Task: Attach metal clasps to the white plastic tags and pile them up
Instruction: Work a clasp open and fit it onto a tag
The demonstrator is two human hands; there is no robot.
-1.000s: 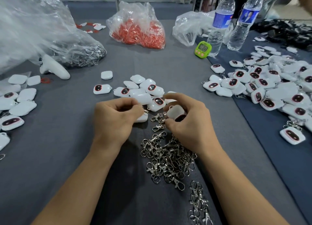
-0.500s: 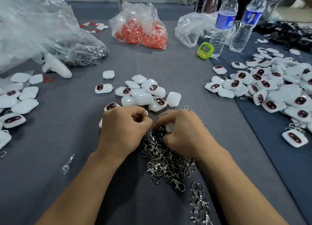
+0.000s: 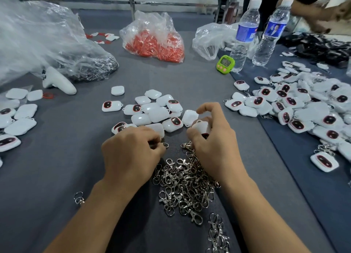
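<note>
Head view: both hands at work above the clasp heap

At lower centre of the frame, the left hand [image 3: 133,154] has its grip closed, fingertips pinching a metal clasp [image 3: 165,145] whose ring pokes out toward the right. Just beside it, the right hand [image 3: 216,144] holds a white tag [image 3: 201,127] between thumb and curled fingers, its loop end pointing up and left. Under both wrists lies a heap of clasps [image 3: 184,186] on the grey counter [image 3: 57,157], with one stray clasp [image 3: 78,197] well off to the lower left. Just above the hands sits a cluster of loose tags [image 3: 157,110]. At the right of the frame, on darker blue cloth, spreads a big pile of tags with clasps [image 3: 303,104]. More tags [image 3: 19,118] lie at the left edge. Toward the top stand a green timer [image 3: 225,64], two water bottles [image 3: 245,34] and a bag of red parts [image 3: 153,38].
</note>
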